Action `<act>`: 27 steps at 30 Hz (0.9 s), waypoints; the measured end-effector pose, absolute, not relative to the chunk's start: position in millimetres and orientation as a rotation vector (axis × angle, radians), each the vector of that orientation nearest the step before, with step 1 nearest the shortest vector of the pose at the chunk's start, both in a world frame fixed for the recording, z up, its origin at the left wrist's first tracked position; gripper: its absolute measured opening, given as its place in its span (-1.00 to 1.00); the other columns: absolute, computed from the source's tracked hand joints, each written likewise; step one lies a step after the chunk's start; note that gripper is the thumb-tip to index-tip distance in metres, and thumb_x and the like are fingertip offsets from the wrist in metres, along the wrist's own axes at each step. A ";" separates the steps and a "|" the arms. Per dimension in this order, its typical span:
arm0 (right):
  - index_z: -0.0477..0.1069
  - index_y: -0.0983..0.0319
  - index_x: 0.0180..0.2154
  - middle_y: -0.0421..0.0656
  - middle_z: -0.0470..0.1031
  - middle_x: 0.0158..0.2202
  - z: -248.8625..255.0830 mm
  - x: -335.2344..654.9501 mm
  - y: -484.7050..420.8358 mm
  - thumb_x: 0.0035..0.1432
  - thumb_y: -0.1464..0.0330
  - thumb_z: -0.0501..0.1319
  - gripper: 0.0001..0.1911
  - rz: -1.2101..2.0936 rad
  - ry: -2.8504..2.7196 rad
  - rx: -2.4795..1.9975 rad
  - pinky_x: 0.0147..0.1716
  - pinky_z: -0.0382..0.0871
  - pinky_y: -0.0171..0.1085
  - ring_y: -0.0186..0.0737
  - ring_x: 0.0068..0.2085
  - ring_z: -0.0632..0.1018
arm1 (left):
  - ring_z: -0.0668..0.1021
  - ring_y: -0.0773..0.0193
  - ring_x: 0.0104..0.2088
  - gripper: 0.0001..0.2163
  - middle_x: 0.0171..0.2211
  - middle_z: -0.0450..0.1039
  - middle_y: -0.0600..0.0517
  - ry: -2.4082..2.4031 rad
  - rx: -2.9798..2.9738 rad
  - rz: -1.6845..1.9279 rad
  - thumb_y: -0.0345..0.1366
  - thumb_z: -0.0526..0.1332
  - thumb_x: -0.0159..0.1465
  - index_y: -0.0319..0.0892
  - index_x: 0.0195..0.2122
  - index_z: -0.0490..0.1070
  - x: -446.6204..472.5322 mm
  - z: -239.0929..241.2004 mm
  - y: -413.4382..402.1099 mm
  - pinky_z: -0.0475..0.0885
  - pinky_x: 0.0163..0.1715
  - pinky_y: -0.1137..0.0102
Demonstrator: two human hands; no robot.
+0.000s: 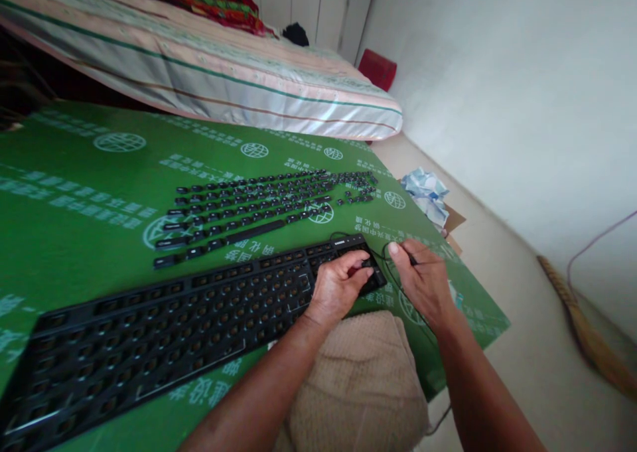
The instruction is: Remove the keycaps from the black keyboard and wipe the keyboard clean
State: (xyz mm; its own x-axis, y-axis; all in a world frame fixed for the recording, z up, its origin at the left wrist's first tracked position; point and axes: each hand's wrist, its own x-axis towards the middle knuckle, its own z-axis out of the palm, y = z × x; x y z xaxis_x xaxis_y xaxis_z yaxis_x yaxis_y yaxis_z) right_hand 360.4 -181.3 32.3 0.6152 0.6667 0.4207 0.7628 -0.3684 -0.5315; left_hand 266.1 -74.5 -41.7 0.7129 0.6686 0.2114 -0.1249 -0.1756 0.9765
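A black keyboard (164,332) without most of its keycaps lies slantwise on a green printed board, its key sockets bare. My left hand (338,283) is over the keyboard's right end, thumb and fingers closed near the number keys; what they pinch is too dark to make out. Just right of that end is my right hand (423,279), closed, with a small dark piece showing at the fingers that I cannot identify. A thin black cable (393,276) runs between the hands. Beyond the keyboard, loose black keycaps (239,210) lie in several rows, with a looser cluster at their right end.
The green board (99,173) reaches to a bed with a striped sheet (249,87). A brown knitted cloth (358,385) is in front of me. Crumpled blue-white paper (425,190) and a straw broom (587,332) are on the floor to the right, near a white wall.
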 end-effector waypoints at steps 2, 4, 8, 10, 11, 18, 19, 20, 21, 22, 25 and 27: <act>0.24 0.20 -0.53 -0.20 0.28 -0.53 37.9 361.8 -185.7 0.23 0.21 0.01 -0.67 -0.198 -1.166 -2.171 -0.41 0.18 -0.29 -0.27 -0.45 0.33 | 0.47 0.37 -0.51 -0.83 -0.52 0.46 0.11 0.448 1.576 0.745 -0.32 0.26 0.10 -0.17 -0.27 0.54 265.2 -39.1 -74.9 0.40 -0.46 0.50; 0.28 0.20 -0.49 -0.19 0.31 -0.53 40.0 361.1 -189.3 0.24 0.21 -0.02 -0.68 -0.104 -1.163 -2.171 -0.42 0.19 -0.30 -0.29 -0.47 0.34 | 0.46 0.38 -0.53 -0.84 -0.53 0.45 0.11 0.454 1.549 0.738 -0.30 0.28 0.09 -0.18 -0.29 0.54 264.5 -37.3 -74.9 0.38 -0.49 0.51; 0.39 0.22 -0.26 -0.25 0.36 -0.56 33.9 355.8 -190.3 0.22 0.28 0.01 -0.77 0.264 -1.161 -2.069 -0.50 0.22 -0.35 -0.34 -0.55 0.36 | 0.47 0.37 -0.52 -0.83 -0.52 0.48 0.10 0.457 1.479 0.736 -0.30 0.31 0.05 -0.19 -0.31 0.55 264.7 -37.1 -74.0 0.40 -0.47 0.50; 0.40 0.23 -0.19 -0.27 0.35 -0.58 27.4 352.3 -187.6 0.15 0.33 0.07 -0.77 0.347 -1.149 -2.041 -0.51 0.22 -0.36 -0.34 -0.55 0.36 | 0.49 0.36 -0.50 -0.84 -0.50 0.49 0.09 0.437 1.399 0.718 -0.33 0.32 0.04 -0.21 -0.32 0.55 265.4 -37.4 -73.3 0.43 -0.44 0.48; 0.41 0.24 -0.18 -0.28 0.33 -0.59 23.9 350.5 -185.8 0.11 0.35 0.10 -0.77 0.365 -1.133 -2.039 -0.52 0.22 -0.37 -0.35 -0.55 0.35 | 0.50 0.35 -0.50 -0.85 -0.50 0.50 0.08 0.419 1.352 0.701 -0.34 0.31 0.04 -0.22 -0.34 0.55 265.7 -37.3 -73.1 0.44 -0.43 0.47; 0.44 0.25 -0.25 -0.31 0.31 -0.58 8.3 343.7 -174.5 -0.01 0.36 0.21 -0.78 0.307 -1.033 -1.987 -0.56 0.19 -0.40 -0.40 -0.56 0.30 | 0.57 0.29 -0.40 -0.84 -0.39 0.60 0.05 0.446 1.135 0.687 -0.37 0.32 0.00 -0.21 -0.34 0.57 265.3 -31.3 -71.5 0.50 -0.35 0.44; 0.44 0.25 -0.27 -0.31 0.32 -0.59 7.6 343.5 -173.5 0.00 0.36 0.22 -0.80 0.285 -1.040 -1.989 -0.55 0.19 -0.41 -0.41 -0.57 0.31 | 0.58 0.29 -0.39 -0.84 -0.38 0.60 0.05 0.463 1.131 0.693 -0.38 0.32 0.00 -0.21 -0.34 0.57 264.7 -30.1 -70.9 0.50 -0.34 0.45; 0.45 0.25 -0.28 -0.32 0.33 -0.59 7.2 343.4 -172.6 0.00 0.36 0.21 -0.82 0.266 -1.044 -1.993 -0.55 0.19 -0.41 -0.41 -0.57 0.31 | 0.58 0.29 -0.40 -0.83 -0.39 0.60 0.05 0.474 1.126 0.695 -0.38 0.32 0.00 -0.21 -0.34 0.58 264.0 -28.9 -70.3 0.50 -0.35 0.46; 0.45 0.25 -0.29 -0.32 0.33 -0.60 6.8 343.1 -171.7 0.01 0.36 0.21 -0.83 0.249 -1.047 -1.999 -0.55 0.19 -0.41 -0.41 -0.57 0.31 | 0.58 0.30 -0.42 -0.83 -0.40 0.61 0.05 0.479 1.120 0.690 -0.38 0.32 0.00 -0.21 -0.34 0.58 263.2 -27.6 -69.7 0.50 -0.36 0.46; 0.45 0.25 -0.29 -0.32 0.34 -0.60 6.5 342.7 -170.9 0.02 0.36 0.21 -0.83 0.229 -1.048 -2.004 -0.55 0.19 -0.41 -0.41 -0.58 0.32 | 0.57 0.31 -0.45 -0.83 -0.43 0.60 0.06 0.479 1.112 0.681 -0.39 0.32 0.00 -0.21 -0.33 0.58 262.3 -26.4 -69.2 0.50 -0.37 0.46; 0.45 0.25 -0.30 -0.30 0.38 -0.59 5.9 340.5 -168.2 0.03 0.37 0.20 -0.84 0.155 -1.050 -2.011 -0.56 0.20 -0.42 -0.41 -0.58 0.34 | 0.54 0.35 -0.54 -0.83 -0.53 0.58 0.08 0.470 1.093 0.652 -0.39 0.31 0.02 -0.22 -0.32 0.58 259.5 -22.5 -68.1 0.50 -0.40 0.47; 0.46 0.25 -0.31 -0.29 0.40 -0.57 5.8 338.6 -166.4 0.03 0.36 0.20 -0.85 0.105 -1.059 -2.019 -0.56 0.20 -0.43 -0.41 -0.58 0.36 | 0.53 0.36 -0.55 -0.85 -0.55 0.57 0.09 0.459 1.099 0.662 -0.40 0.29 0.04 -0.23 -0.34 0.59 258.0 -20.2 -67.7 0.49 -0.41 0.47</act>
State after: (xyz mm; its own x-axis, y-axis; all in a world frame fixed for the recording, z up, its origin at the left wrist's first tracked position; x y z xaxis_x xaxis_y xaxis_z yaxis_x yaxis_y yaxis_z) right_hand 338.6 -166.4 5.8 0.6404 0.7136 0.2839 0.6437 -0.2972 -0.7052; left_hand 258.0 -67.7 -20.2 0.7228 0.6908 -0.0189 -0.2597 0.2969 0.9189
